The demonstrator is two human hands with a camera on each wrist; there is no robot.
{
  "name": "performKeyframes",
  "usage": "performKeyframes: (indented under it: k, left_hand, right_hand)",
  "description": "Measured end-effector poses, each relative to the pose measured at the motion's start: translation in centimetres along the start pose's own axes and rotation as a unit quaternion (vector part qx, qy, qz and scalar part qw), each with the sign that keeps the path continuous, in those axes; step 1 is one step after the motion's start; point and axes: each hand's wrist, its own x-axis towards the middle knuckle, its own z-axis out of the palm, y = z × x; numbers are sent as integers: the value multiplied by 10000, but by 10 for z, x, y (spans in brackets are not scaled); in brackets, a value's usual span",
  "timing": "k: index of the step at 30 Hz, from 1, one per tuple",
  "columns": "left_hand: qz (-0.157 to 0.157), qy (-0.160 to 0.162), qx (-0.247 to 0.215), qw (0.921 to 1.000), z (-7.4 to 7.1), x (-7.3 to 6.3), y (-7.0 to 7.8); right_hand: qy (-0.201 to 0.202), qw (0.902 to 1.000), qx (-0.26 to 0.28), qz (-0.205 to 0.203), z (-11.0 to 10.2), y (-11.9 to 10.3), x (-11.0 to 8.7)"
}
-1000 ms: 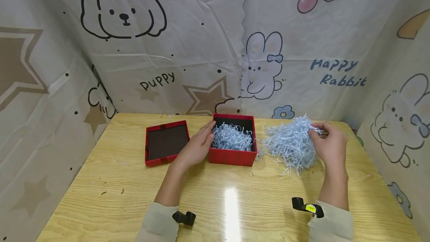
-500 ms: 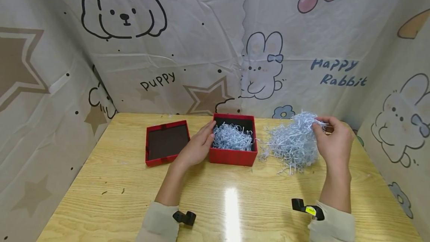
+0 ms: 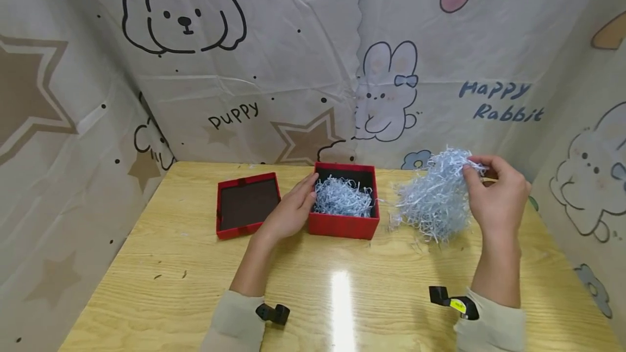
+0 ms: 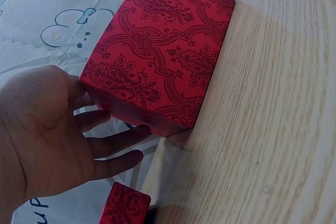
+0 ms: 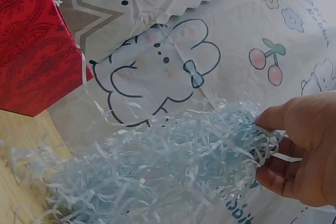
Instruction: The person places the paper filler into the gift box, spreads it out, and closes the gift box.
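Observation:
A red patterned box (image 3: 342, 227) with a dark inside stands near the table's back edge, partly filled with pale blue shredded paper (image 3: 342, 198). My left hand (image 3: 288, 211) rests against its left side, fingers fairly straight, as the left wrist view also shows along the red wall (image 4: 157, 51). To the right of the box, my right hand (image 3: 499, 194) pinches a big clump of shredded paper (image 3: 435, 200) between thumb and fingers. In the right wrist view the clump (image 5: 157, 166) hangs loosely from the fingertips, its loose strands trailing toward the box.
The box's red lid (image 3: 248, 205) lies with its dark inside up, left of the box. A printed cloth (image 3: 293, 69) hangs behind and beside the wooden table (image 3: 293, 297). Small dark scraps lie on the table at left.
My right hand has risen and moved a little to the right and back, lifting the clump of shredded paper with it. My left hand stays at the box; the head view has shifted slightly.

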Motion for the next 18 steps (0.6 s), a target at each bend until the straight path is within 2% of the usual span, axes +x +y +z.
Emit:
performKeyframes:
  k: [7,13,18]
  left_hand:
    - [56,-13,-59,10000,2,4,3]
    - [-45,22,-24,10000,2,2,2]
    - [-43,1,-44,10000,2,3,0]
  right_hand:
    - [196,9996,41,-180,-15,-12,7]
    - [415,9985,58,-359,-20,-34,20]
    - [585,9960,325,-593,-24,-53,29]
